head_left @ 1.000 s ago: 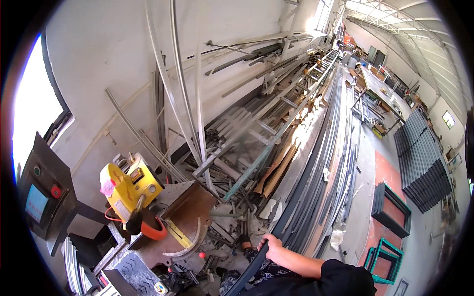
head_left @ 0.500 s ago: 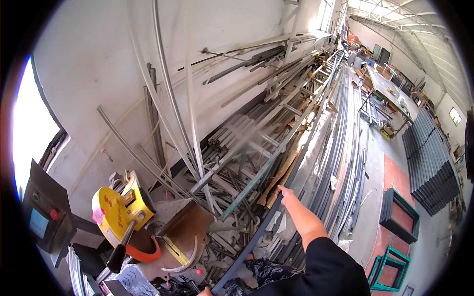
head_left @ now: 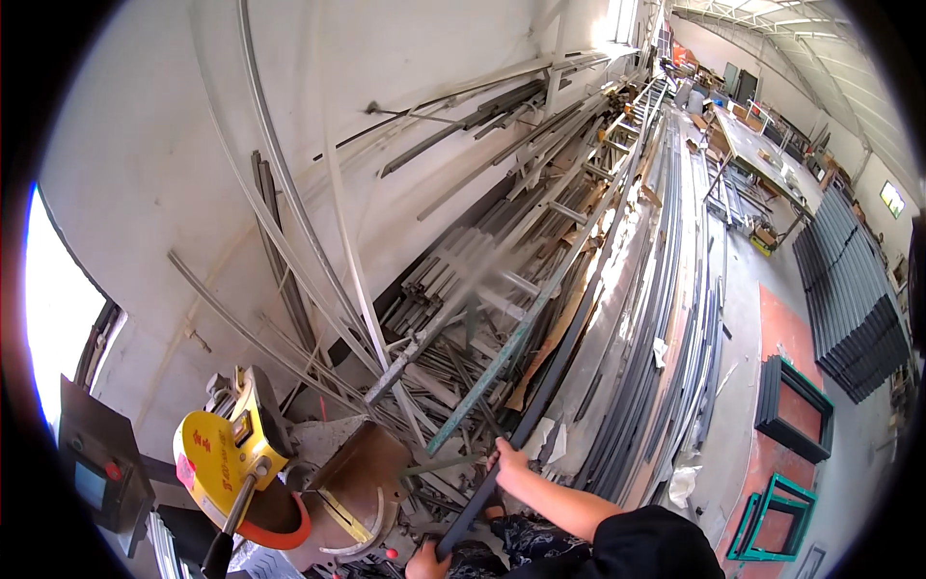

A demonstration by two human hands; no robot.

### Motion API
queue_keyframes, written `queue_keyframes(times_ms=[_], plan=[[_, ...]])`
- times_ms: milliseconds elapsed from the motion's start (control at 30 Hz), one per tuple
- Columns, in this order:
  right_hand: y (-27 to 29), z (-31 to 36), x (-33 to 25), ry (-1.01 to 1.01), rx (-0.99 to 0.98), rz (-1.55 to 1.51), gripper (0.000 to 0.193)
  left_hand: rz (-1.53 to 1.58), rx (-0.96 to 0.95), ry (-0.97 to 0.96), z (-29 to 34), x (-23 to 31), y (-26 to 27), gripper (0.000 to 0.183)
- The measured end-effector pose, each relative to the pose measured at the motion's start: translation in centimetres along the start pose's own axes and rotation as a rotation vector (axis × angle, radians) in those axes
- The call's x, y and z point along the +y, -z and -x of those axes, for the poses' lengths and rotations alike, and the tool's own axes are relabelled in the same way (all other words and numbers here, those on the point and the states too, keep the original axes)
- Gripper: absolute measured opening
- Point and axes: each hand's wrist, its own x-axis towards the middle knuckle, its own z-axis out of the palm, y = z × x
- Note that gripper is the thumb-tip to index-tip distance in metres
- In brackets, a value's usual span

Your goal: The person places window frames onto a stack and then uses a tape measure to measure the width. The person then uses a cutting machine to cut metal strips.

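Red characters (head_left: 202, 442) mark the yellow saw (head_left: 218, 465); hands (head_left: 511, 465) (head_left: 426, 563) grip a bar (head_left: 474, 510).

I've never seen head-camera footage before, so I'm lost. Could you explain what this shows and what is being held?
There is no robot here: a person works bare-handed. The picture comes from a fisheye camera on that person's head, looking down, so straight edges look bent. The right hand grips a long dark bar, and the left hand holds its near end. At lower left is a yellow machine with a lever. Ahead, long metal bars lie along the floor; a dark frame lies on a reddish patch to the right.
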Motion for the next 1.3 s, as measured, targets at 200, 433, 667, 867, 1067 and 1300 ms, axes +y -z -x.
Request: queue_keyframes(times_ms=[200,433,667,867,1067,1300], plan=[[-0.8,-6.1,-10.2,0.125,-0.218,0.087,0.030,-0.206,-0.312,0.397,17.5,-12.5,8.4,0.042],[-1.1,-5.1,-10.3,0.009,-0.440,0.259,0.027,-0.201,-0.125,0.424,14.4,-13.6,6.6,0.030],[-2.8,2.6,-0.8,-0.065,-0.262,0.063,0.021,-0.042,0.091,-0.011,6.1,-6.0,9.8,0.048],[-0.3,-0.8,-10.4,-0.126,-0.402,-0.192,0.027,-0.179,-0.210,0.303,15.6,-10.5,11.6,0.044],[0.3,-1.1,-5.7,0.189,-0.211,0.032,0.030,-0.264,-0.309,0.288,19.1,-18.1,9.1,0.055],[-6.6,-2.7,-1.2,0.052,0.029,0.058,0.034,-0.306,-0.159,0.298,13.4,-24.6,9.7,0.067]])
